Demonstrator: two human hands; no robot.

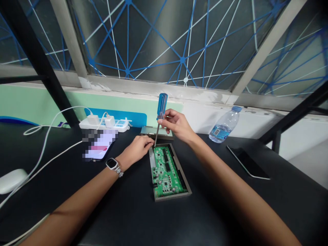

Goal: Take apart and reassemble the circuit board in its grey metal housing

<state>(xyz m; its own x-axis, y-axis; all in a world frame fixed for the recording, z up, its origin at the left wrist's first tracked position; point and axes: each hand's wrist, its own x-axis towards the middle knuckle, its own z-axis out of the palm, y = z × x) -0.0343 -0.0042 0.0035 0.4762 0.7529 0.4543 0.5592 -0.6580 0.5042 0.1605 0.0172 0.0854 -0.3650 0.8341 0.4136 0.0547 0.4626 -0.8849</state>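
My right hand (177,125) grips a screwdriver (162,105) with a blue and clear handle, held nearly upright. Its metal shaft runs down to the far left corner of a green circuit board (167,167), which sits in a shallow metal frame (185,177). Close to the screwdriver's tip, the fingers of my left hand (139,147) are pinched together at that same corner. Whatever lies between those fingertips, if anything, is too small to make out. Just behind the frame rests a flat metal cover (156,131).
A power strip (120,125) with white chargers and cables stands at the back left, near a lit phone (102,145). A white mouse (12,181) lies far left. On the right are a water bottle (224,126) and a dark phone (247,162). Black posts flank the desk.
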